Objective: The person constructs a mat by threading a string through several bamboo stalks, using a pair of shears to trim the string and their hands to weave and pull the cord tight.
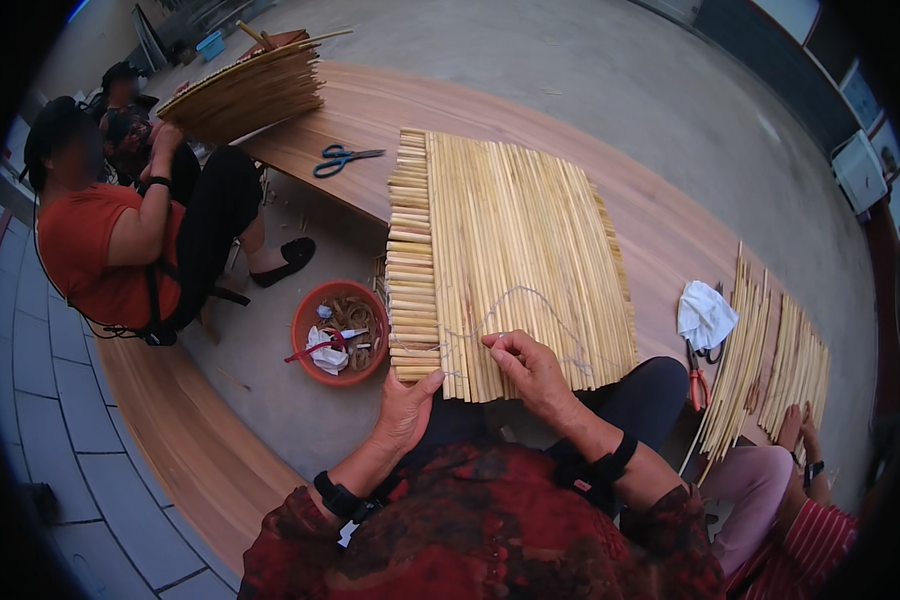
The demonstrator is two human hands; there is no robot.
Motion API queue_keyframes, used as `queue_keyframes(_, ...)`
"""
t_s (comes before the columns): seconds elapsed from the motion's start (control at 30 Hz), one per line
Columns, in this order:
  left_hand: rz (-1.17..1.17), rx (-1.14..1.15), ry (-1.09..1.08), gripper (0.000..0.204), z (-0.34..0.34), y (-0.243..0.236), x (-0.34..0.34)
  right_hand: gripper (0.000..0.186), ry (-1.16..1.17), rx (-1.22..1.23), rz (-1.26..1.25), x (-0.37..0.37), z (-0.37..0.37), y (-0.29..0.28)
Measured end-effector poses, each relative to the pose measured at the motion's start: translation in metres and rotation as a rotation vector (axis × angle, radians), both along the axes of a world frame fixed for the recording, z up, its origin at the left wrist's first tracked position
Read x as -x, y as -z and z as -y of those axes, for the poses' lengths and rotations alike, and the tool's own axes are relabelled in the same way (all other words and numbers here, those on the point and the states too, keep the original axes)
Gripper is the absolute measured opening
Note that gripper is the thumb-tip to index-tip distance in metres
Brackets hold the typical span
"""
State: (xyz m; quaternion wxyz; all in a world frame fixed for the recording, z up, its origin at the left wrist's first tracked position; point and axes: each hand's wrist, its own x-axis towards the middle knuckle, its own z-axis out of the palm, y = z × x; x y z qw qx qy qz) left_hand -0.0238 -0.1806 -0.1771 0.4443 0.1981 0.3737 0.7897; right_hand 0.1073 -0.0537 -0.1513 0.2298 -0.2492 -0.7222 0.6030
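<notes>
A mat of straw-coloured reed stalks lies in front of me, its near edge over my lap. Shorter stalk ends stick out along its left side. My left hand grips the near left corner, thumb on top and fingers hidden underneath. Over the mat's near part, my right hand pinches a thin grey thread between thumb and forefinger. The thread loops loosely across the stalks and runs toward the left side. Whether a needle is in the pinch is too small to tell.
A red basin of scraps stands on the floor at left. Scissors lie on the wooden table. At right are a white cloth, red-handled pliers and loose stalks. Co-workers sit on both sides, one holding another mat.
</notes>
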Motion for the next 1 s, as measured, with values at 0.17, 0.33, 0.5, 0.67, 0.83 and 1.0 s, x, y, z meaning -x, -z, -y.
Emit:
queue_keyframes(0.17,0.141,-0.09,0.008,0.054,-0.003,0.006,-0.015,0.011,-0.024,-0.043,0.036,0.007,0.008,-0.001)
queue_keyframes(0.33,0.099,-0.038,-0.107,0.049,-0.011,0.008,-0.021,0.013,-0.018,-0.035,0.024,0.007,0.008,-0.002)
queue_keyframes(0.5,0.118,0.067,-0.22,0.042,-0.018,-0.001,-0.028,0.014,-0.041,-0.021,0.071,0.001,0.007,-0.014)
queue_keyframes(0.67,0.084,0.034,-0.218,0.041,-0.019,0.001,-0.027,0.012,0.132,-0.06,-0.09,-0.049,-0.028,-0.086)
queue_keyframes(0.83,0.055,-0.093,-0.287,0.045,-0.008,0.006,-0.019,0.009,0.504,0.079,-0.715,-0.178,-0.096,-0.182)
queue_keyframes(1.0,0.01,-0.152,-0.27,0.047,0.001,0.018,-0.008,0.015,0.708,-0.27,-0.753,-0.296,-0.141,-0.199)
